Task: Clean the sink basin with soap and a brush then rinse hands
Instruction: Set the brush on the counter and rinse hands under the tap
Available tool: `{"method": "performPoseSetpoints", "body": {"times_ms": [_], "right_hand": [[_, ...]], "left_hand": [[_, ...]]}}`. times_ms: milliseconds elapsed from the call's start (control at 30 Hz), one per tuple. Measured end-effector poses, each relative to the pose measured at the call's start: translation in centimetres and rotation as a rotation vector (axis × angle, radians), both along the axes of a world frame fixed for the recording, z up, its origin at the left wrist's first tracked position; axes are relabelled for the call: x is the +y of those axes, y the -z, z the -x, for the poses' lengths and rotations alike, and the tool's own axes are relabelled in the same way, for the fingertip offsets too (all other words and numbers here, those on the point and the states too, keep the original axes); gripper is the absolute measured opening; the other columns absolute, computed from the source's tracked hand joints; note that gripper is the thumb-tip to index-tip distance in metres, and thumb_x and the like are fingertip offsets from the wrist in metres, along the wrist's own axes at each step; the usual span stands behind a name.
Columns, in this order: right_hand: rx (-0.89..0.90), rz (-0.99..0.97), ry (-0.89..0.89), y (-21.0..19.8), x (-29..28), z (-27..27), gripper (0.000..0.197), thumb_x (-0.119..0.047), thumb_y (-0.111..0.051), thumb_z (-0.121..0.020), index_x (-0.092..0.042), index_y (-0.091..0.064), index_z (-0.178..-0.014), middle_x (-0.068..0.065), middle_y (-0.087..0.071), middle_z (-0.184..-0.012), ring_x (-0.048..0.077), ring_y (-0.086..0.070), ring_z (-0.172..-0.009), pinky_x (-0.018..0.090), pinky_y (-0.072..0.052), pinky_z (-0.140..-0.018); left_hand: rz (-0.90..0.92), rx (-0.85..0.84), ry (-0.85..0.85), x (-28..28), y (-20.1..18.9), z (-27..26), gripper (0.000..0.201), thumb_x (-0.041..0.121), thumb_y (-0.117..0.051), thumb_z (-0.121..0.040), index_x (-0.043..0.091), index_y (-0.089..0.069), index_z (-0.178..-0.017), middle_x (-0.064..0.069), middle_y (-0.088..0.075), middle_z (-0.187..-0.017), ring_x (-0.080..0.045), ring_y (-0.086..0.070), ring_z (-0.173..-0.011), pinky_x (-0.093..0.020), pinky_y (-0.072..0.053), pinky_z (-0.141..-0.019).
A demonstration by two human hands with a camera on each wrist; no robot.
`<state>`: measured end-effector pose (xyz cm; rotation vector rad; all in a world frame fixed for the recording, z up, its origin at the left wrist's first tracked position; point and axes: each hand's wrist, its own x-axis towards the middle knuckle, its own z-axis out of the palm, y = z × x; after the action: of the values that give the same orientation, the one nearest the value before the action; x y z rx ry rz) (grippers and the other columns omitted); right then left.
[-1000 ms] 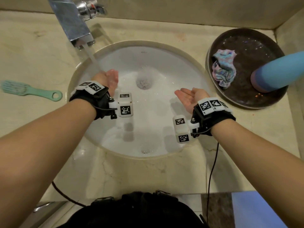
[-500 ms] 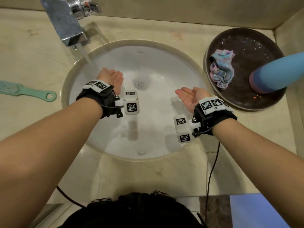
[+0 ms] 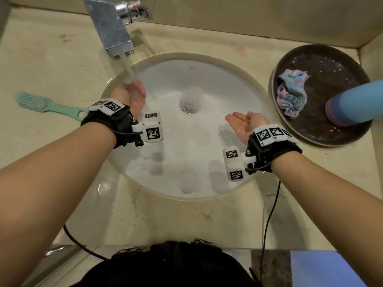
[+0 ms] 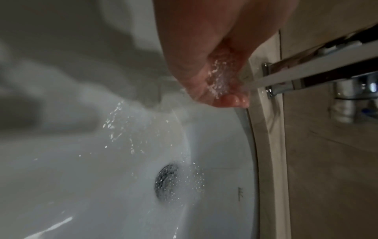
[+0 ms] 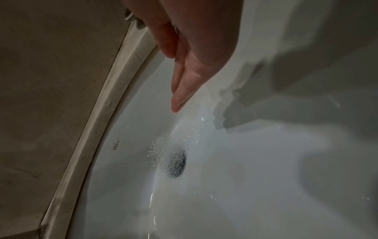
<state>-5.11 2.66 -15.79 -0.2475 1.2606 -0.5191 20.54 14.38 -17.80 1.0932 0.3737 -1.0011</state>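
Under both hands spreads the marble bench (image 3: 51,65), with the white sink basin (image 3: 217,83) sunk into it and water running toward the drain (image 3: 188,105). Beyond the left hand stands the chrome tap (image 3: 112,27); its stream (image 3: 129,69) lands in the cupped palm of the left hand (image 3: 132,93), fingers loosely curved and holding nothing but water. Across the basin the right hand (image 3: 246,122) hangs palm up, fingers relaxed and spread, empty, well clear of the stream. Just outside the right wrist sits a dark tray (image 3: 323,59) holding a crumpled cloth (image 3: 292,94) and a blue bottle (image 3: 356,102). Outside the left wrist lies the green brush (image 3: 49,105), set down on the bench, so scrubbing looks finished and rinsing is under way.

The risks: water bouncing off the cupped palm could wet the left wrist camera (image 3: 152,129), which sits close behind it, and the right hand may go unrinsed unless brought under the flow.
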Motion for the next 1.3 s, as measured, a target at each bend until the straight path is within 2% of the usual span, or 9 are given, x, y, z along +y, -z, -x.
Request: {"method": "performPoseSetpoints", "body": {"times_ms": [133,233,433,533,733,900,967,1100,1300], "right_hand": [[0.012,0.01,-0.001,-0.1,0.5,-0.1,0.043,-0.019,-0.027,-0.104,0.01,-0.044,-0.131,0.025,-0.05,-0.133,0.032,-0.054,-0.12,0.03,-0.054,-0.085],[0.024,0.022,-0.002,-0.3,1.3,-0.1,0.043,-0.019,-0.028,-0.103,0.01,-0.045,-0.129,0.024,-0.051,-0.132,0.032,-0.055,-0.118,0.026,-0.056,-0.066],[0.021,0.047,-0.017,-0.6,3.6,0.1,0.045,-0.021,-0.026,-0.104,0.011,-0.043,-0.131,0.025,-0.049,-0.134,0.031,-0.053,-0.122,0.03,-0.054,-0.081],[0.031,0.059,-0.015,-0.5,4.7,0.4,0.045,-0.02,-0.025,-0.104,0.012,-0.042,-0.131,0.026,-0.048,-0.135,0.032,-0.051,-0.123,0.031,-0.048,-0.096],[0.045,0.073,-0.006,-0.8,6.0,0.8,0.045,-0.02,-0.026,-0.104,0.013,-0.044,-0.129,0.027,-0.049,-0.133,0.033,-0.052,-0.122,0.033,-0.046,-0.1],[0.045,0.08,-0.004,-1.3,6.4,0.6,0.045,-0.02,-0.025,-0.104,0.012,-0.043,-0.131,0.026,-0.049,-0.134,0.033,-0.051,-0.123,0.033,-0.044,-0.102],[0.047,0.083,0.0,-1.3,6.4,0.5,0.046,-0.02,-0.025,-0.104,0.013,-0.043,-0.13,0.026,-0.049,-0.134,0.033,-0.051,-0.123,0.033,-0.044,-0.102],[0.053,0.081,0.008,-1.1,6.4,0.2,0.045,-0.02,-0.026,-0.104,0.013,-0.044,-0.129,0.027,-0.05,-0.132,0.033,-0.052,-0.122,0.032,-0.046,-0.098],[0.072,0.08,0.0,-0.6,6.5,-0.3,0.045,-0.021,-0.027,-0.104,0.013,-0.046,-0.127,0.027,-0.052,-0.13,0.032,-0.055,-0.119,0.031,-0.05,-0.092]], "left_hand": [[-0.131,0.03,0.238,0.3,-0.8,1.2,0.029,0.01,-0.033,-0.1,0.006,-0.051,-0.077,0.0,-0.058,-0.055,-0.007,-0.054,-0.043,-0.014,-0.046,-0.046],[-0.163,-0.013,0.688,1.2,-2.3,3.2,0.029,0.013,-0.038,-0.099,0.004,-0.054,-0.077,-0.002,-0.06,-0.054,-0.007,-0.055,-0.042,-0.013,-0.049,-0.046],[-0.321,-0.239,1.643,4.0,-3.5,10.9,0.045,0.025,-0.031,-0.103,-0.002,-0.061,-0.083,-0.013,-0.069,-0.07,-0.016,-0.068,-0.056,-0.023,-0.056,-0.061],[-0.392,-0.36,1.835,4.9,-3.0,12.9,0.043,0.029,-0.031,-0.103,0.001,-0.06,-0.086,-0.014,-0.065,-0.081,-0.016,-0.065,-0.062,-0.025,-0.054,-0.072],[-0.344,-0.402,1.523,4.4,-3.1,9.7,0.039,0.034,-0.034,-0.101,0.007,-0.06,-0.09,-0.008,-0.066,-0.087,-0.015,-0.063,-0.073,-0.023,-0.052,-0.072],[-0.332,-0.349,0.881,3.7,-2.0,3.2,0.039,0.032,-0.03,-0.103,0.007,-0.058,-0.091,-0.002,-0.071,-0.068,-0.012,-0.066,-0.07,-0.021,-0.054,-0.064],[-0.25,-0.262,0.662,3.3,-1.7,0.9,0.04,0.031,-0.026,-0.103,0.005,-0.056,-0.097,-0.006,-0.068,-0.081,-0.015,-0.065,-0.078,-0.021,-0.054,-0.067],[-0.019,-0.073,0.328,2.3,-2.0,-1.3,0.04,0.029,-0.029,-0.103,0.007,-0.051,-0.077,-0.008,-0.056,-0.075,-0.016,-0.056,-0.065,-0.021,-0.05,-0.059],[0.081,-0.017,0.241,0.9,-3.1,-0.9,0.038,0.014,-0.029,-0.102,0.006,-0.05,-0.071,-0.002,-0.058,-0.05,-0.011,-0.055,-0.039,-0.018,-0.045,-0.043]]}}
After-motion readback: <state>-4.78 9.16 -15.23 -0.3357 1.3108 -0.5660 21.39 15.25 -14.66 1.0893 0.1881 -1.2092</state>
